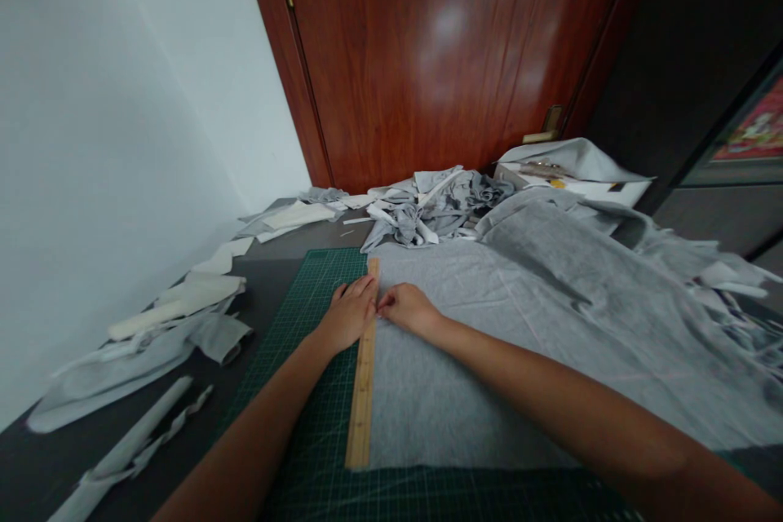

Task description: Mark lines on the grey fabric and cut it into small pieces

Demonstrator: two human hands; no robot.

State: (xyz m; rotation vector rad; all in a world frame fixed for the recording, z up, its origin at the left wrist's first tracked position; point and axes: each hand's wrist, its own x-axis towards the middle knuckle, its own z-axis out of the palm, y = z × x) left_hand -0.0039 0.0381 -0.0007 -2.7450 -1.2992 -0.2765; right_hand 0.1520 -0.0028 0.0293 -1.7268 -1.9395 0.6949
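Note:
A grey cloth [453, 391] lies spread over a green cutting mat [324, 400]. Along the cloth's left edge runs a long wooden ruler [363, 391]. My left hand [351, 314] rests on the ruler, its fingers stretched out over the upper half. Just right of it, my right hand [409, 307] is closed in a pinch at the ruler's right edge, low over the cloth. Whatever sits between those fingertips is too small to make out. Faint pinkish lines cross the cloth farther right.
Crumpled grey and white fabric scraps [422, 212] are heaped at the back. A white box [630, 192] with cloth over it stands back right. Pale strips and rolled cloth [140, 359] line the dark table's left side. A wooden door [428, 57] and white wall [152, 81] rise behind.

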